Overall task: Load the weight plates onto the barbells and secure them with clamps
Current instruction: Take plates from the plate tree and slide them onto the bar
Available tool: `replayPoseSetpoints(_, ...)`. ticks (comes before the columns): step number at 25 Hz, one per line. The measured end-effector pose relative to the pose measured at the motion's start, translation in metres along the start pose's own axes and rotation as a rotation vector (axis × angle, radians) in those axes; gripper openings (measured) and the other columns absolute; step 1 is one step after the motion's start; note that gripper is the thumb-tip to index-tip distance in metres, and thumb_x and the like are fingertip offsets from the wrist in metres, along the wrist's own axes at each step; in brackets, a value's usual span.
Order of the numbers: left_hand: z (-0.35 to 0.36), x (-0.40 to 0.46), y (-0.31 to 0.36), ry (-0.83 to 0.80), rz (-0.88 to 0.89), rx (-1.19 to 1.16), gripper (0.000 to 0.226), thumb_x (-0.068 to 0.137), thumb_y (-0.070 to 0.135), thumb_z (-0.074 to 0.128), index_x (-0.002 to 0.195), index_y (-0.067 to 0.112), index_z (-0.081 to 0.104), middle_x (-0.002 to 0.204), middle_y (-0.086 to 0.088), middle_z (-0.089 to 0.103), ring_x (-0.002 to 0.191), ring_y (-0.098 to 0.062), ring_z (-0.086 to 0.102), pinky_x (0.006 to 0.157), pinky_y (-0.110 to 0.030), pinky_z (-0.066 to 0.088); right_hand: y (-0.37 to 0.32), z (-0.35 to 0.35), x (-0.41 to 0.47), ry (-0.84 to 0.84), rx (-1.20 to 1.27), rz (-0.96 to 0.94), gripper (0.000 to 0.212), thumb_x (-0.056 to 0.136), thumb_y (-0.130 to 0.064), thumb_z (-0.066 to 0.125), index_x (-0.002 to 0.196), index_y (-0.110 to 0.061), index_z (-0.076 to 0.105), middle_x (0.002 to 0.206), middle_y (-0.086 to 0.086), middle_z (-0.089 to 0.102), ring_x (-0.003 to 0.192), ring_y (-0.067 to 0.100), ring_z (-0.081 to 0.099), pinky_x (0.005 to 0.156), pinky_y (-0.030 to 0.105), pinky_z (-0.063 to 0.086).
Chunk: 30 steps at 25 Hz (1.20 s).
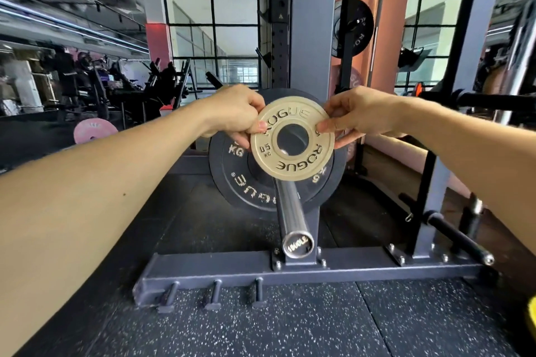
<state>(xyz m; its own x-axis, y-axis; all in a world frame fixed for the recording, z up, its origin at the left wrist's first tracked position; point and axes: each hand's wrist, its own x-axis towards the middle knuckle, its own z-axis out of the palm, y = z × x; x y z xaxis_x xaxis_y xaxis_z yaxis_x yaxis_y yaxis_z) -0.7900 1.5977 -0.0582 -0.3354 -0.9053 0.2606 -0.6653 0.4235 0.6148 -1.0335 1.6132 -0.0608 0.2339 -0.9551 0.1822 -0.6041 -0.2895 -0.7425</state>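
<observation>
Both hands pinch the small plate (291, 138) at its rim, left hand (235, 113) and right hand (361, 113) on opposite sides, thumbs on its face. It is on the sleeve (291, 211), partway along and just short of the black plate (249, 180). Keep it square to the sleeve, push evenly from both sides until it seats flush, then fit a clamp.

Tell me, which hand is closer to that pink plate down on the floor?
Left. The left hand grips the small tan plate on the side toward the pink plate; the right hand grips the opposite edge.
</observation>
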Motion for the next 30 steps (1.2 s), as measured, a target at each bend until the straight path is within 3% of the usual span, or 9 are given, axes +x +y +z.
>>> replayPoseSetpoints(5,-0.031,0.042,0.031,0.008,-0.021,0.021,0.013,0.096,0.008,0.062,0.107,0.014,0.066,0.08,-0.003,0.074,0.065,-0.01,0.074,0.066,-0.03,0.063,-0.021,-0.044,0.036,-0.025,0.028,-0.016,0.026,0.087,-0.008,0.07,0.109,0.002,0.063,0.098,0.017,0.073,0.092,0.027,0.073,0.067,0.029,0.062)
replayPoseSetpoints(11,-0.115,0.107,0.101,0.027,-0.074,0.018,0.008,0.096,0.008,0.063,0.099,0.014,0.067,0.084,-0.004,0.074,0.069,-0.012,0.075,0.068,-0.031,0.063,-0.095,-0.135,0.089,-0.055,0.05,-0.014,0.018,0.088,-0.007,0.069,0.104,-0.001,0.064,0.092,0.013,0.073,0.083,0.023,0.073,0.063,0.024,0.06)
replayPoseSetpoints(14,-0.17,0.135,0.15,0.03,-0.105,0.028,0.009,0.096,0.008,0.063,0.091,0.015,0.067,0.083,-0.003,0.074,0.069,-0.012,0.075,0.068,-0.029,0.063,-0.148,-0.189,0.112,-0.046,0.012,-0.006,0.018,0.089,-0.008,0.069,0.105,-0.001,0.064,0.093,0.013,0.074,0.08,0.019,0.074,0.063,0.023,0.06)
replayPoseSetpoints(23,-0.361,0.191,0.325,0.076,-0.129,0.005,0.007,0.095,0.006,0.063,0.096,0.012,0.066,0.082,-0.004,0.073,0.061,-0.01,0.074,0.054,-0.019,0.057,-0.341,-0.367,0.154,-0.067,0.01,-0.054,0.016,0.089,-0.009,0.068,0.103,-0.003,0.064,0.092,0.011,0.072,0.074,0.012,0.073,0.062,0.022,0.059)
replayPoseSetpoints(30,-0.434,0.204,0.429,0.123,-0.069,0.041,0.009,0.095,0.008,0.065,0.101,0.015,0.065,0.086,-0.001,0.072,0.067,-0.011,0.074,0.066,-0.026,0.062,-0.425,-0.461,0.139,-0.029,0.017,-0.114,0.024,0.089,-0.009,0.068,0.11,0.0,0.061,0.098,0.015,0.071,0.087,0.024,0.072,0.066,0.027,0.061)
